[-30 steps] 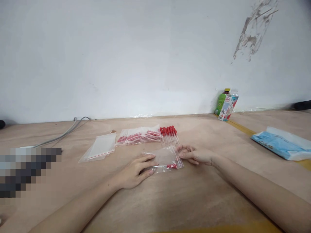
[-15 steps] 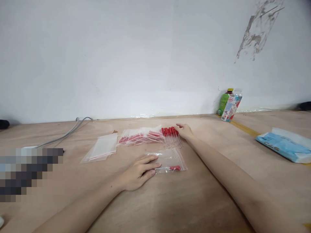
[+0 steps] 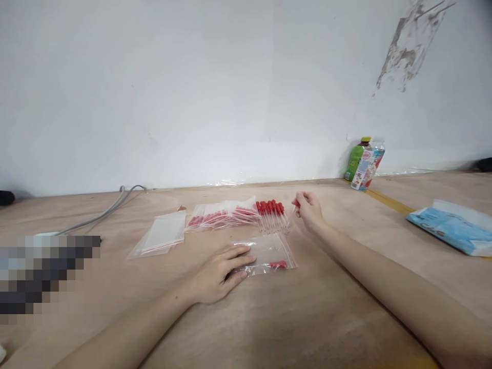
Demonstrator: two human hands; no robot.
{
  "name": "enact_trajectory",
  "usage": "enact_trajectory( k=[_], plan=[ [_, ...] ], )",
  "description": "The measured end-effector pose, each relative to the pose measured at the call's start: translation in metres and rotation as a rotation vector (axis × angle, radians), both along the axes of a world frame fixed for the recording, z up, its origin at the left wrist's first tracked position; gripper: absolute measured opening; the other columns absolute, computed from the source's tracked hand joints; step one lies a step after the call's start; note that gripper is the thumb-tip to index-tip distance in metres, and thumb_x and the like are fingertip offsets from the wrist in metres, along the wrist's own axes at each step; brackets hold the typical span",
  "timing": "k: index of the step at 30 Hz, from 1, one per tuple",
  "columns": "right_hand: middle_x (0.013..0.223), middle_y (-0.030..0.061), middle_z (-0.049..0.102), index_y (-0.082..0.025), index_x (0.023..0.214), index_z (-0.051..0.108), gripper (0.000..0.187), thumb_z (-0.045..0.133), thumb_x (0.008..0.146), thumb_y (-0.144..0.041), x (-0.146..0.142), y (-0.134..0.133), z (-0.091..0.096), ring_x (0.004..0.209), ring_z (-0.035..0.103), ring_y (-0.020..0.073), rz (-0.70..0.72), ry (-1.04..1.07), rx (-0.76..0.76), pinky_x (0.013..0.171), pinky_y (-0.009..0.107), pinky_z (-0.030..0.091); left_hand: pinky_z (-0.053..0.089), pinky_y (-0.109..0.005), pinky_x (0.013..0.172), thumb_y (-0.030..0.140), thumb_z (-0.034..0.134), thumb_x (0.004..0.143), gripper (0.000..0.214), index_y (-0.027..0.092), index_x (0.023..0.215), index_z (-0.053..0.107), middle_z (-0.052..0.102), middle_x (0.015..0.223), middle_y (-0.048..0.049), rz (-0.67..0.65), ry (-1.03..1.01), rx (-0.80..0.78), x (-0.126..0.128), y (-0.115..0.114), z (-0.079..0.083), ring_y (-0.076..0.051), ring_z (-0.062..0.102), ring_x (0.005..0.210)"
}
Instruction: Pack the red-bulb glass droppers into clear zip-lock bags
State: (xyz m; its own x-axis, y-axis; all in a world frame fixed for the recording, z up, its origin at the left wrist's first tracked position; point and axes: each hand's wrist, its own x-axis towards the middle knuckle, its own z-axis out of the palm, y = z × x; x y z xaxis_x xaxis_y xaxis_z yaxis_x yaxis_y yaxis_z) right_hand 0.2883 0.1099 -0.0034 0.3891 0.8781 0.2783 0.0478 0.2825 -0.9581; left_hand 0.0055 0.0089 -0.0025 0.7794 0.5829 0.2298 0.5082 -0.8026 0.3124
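Big plywood table is taking up pretty much the whole view, and everything is sitting on it. Taking the clear zip bag in the middle as the dial centre:

- A blue pack is lying way out at 3 o'clock.
- A green bottle and a carton are leaning on the wall around 1 o'clock.
- Filled bags are lying fanned out at 11 o'clock.
- A flat stack of empty bags is sitting at 10 o'clock.
- A row of loose red-capped droppers is lying just beyond the bag at 12.

The left hand is lying flat with its fingers spread, pressing down the 9 o'clock edge of the zip bag. That bag is already holding one dropper near its 5 o'clock corner.

The right hand is hovering at 1 o'clock, just beside the row, with its fingertips pinched together on a single dropper.

So I'd say this is the pick-up bit, with one dropper lifted clear of the row. As far as I can make out, it's hanging with the red bulb up at the fingers. The thin clear tube is pointing down toward 7 o'clock, so the long axis is running roughly 1 to 7, but the tube is faint.

Handling something that skinny is calling for a light pinch. Lining the tube up with the bag's mouth needs care too, and I can't tell which edge that is.
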Motion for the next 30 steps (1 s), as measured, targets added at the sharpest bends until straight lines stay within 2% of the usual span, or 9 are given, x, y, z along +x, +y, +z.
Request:
enact_trajectory(
  k=[4,9,13,17,20,23,27,30],
  plan=[
    [0.062,-0.004,0.051,-0.022,0.078,0.041,0.031,0.054,0.07,-0.049,0.014,-0.046,-0.013,0.043,0.044,0.007,-0.022,0.113,0.012,0.036,0.019,0.035,0.029,-0.042,0.101,0.029,0.041,0.089,0.041,0.025,0.13,0.037,0.038,0.134,-0.0051,-0.003,-0.018,-0.005,0.0,0.001,-0.001,-0.022,0.035,0.122],
    [0.066,-0.0014,0.055,-0.023,0.075,0.042,0.032,0.062,0.066,-0.046,0.01,-0.079,-0.025,0.054,0.057,0.0127,0.144,0.229,-0.106,0.051,0.027,0.048,0.029,-0.042,0.102,0.03,0.04,0.089,0.043,0.026,0.132,0.033,0.039,0.134,-0.0045,0.005,-0.005,0.001,0.001,0.001,0.001,-0.021,0.035,0.122],
    [0.072,0.0016,0.061,-0.02,0.073,0.048,0.033,0.07,0.06,-0.041,0.002,-0.085,-0.025,0.064,0.059,0.0125,0.363,0.228,-0.173,0.063,0.028,0.049,0.028,-0.04,0.102,0.03,0.04,0.089,0.046,0.025,0.134,0.029,0.039,0.134,-0.0038,0.015,0.011,-0.002,0.001,0.0,0.003,-0.02,0.034,0.122],
    [0.061,-0.0032,0.057,-0.016,0.073,0.055,0.03,0.072,0.059,-0.036,0.007,-0.086,-0.022,0.051,0.049,0.0057,0.528,0.033,-0.234,0.051,0.021,0.04,0.028,-0.041,0.102,0.03,0.039,0.089,0.046,0.025,0.134,0.027,0.037,0.135,-0.0041,0.013,0.025,0.003,0.001,-0.001,0.004,-0.021,0.034,0.123],
    [0.054,-0.0056,0.054,-0.014,0.076,0.058,0.032,0.074,0.056,-0.033,0.01,-0.085,-0.022,0.048,0.044,0.005,0.623,-0.134,-0.31,0.048,0.019,0.035,0.028,-0.04,0.102,0.031,0.038,0.09,0.046,0.025,0.134,0.027,0.038,0.134,-0.0047,0.014,0.032,0.003,0.001,0.0,0.004,-0.02,0.034,0.123],
    [0.061,-0.0035,0.058,-0.013,0.081,0.06,0.035,0.073,0.056,-0.033,0.01,-0.084,-0.023,0.056,0.049,0.0073,0.684,-0.201,-0.315,0.055,0.022,0.038,0.027,-0.04,0.103,0.03,0.038,0.09,0.046,0.024,0.134,0.027,0.038,0.134,-0.0051,0.003,0.035,0.009,0.001,0.0,0.003,-0.02,0.034,0.123],
    [0.068,-0.0008,0.06,-0.013,0.088,0.06,0.036,0.068,0.062,-0.037,0.005,-0.085,-0.021,0.06,0.05,0.0089,0.744,-0.297,-0.286,0.058,0.024,0.038,0.027,-0.04,0.103,0.03,0.038,0.09,0.046,0.023,0.134,0.029,0.038,0.134,-0.0056,-0.002,0.024,0.01,0.002,0.001,0.003,-0.021,0.034,0.123],
    [0.064,-0.0017,0.057,-0.013,0.082,0.06,0.031,0.066,0.064,-0.037,0.001,-0.085,-0.021,0.055,0.046,0.0077,0.699,-0.361,-0.237,0.053,0.022,0.035,0.027,-0.04,0.103,0.03,0.039,0.089,0.046,0.023,0.134,0.03,0.038,0.134,-0.0052,-0.005,0.018,0.011,0.002,0.001,0.003,-0.021,0.034,0.122]
  ],
)
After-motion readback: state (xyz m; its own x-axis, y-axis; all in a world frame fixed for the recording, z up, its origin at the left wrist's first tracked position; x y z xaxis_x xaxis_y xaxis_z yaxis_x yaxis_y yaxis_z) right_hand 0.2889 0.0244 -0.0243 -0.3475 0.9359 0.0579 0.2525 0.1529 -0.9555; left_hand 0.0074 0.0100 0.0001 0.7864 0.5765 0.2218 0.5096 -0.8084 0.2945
